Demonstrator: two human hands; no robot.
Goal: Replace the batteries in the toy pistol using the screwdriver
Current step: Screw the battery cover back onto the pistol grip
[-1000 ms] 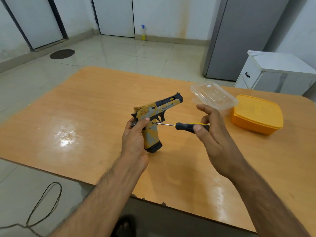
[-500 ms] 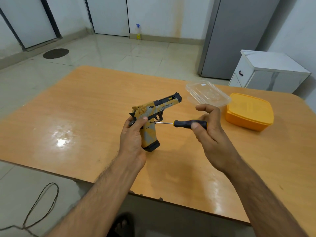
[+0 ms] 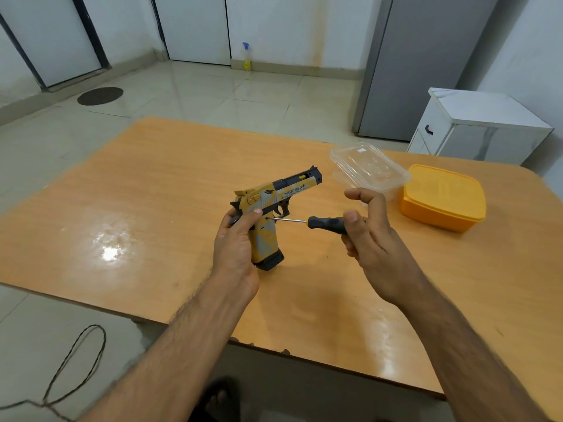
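Toy pistol (image 3: 275,205): yellow and grey with black slide top and black magazine base, held upright above the worktop (image 3: 152,208), muzzle pointing away and to the right, grip downward. Left hand (image 3: 236,248): wrapped round the back of the grip, thumb laid across the frame just below the slide, fingers curled behind and mostly hidden. Screwdriver (image 3: 316,222): black handle with a yellow band, thin metal shaft lying roughly level, tip set against the upper part of the grip just behind the trigger guard; whether it sits in a screw head is too small to tell. Right hand (image 3: 370,236): fingers (image 3: 353,222) narrowly closed on the rear of the handle, pinching it, with the index finger bent above and the thumb underneath. Clear plastic container (image 3: 370,169): on the worktop beyond the right hand, open side up, near the far edge. Orange lidded box (image 3: 443,197): just beside the clear container, to its right, lid on. Surroundings: a white cabinet (image 3: 481,126) and a grey refrigerator (image 3: 420,65) stand past the worktop's far right corner; a spray bottle (image 3: 246,56) stands against the far wall; a dark cable (image 3: 76,360) loops on the tiled floor at lower left.
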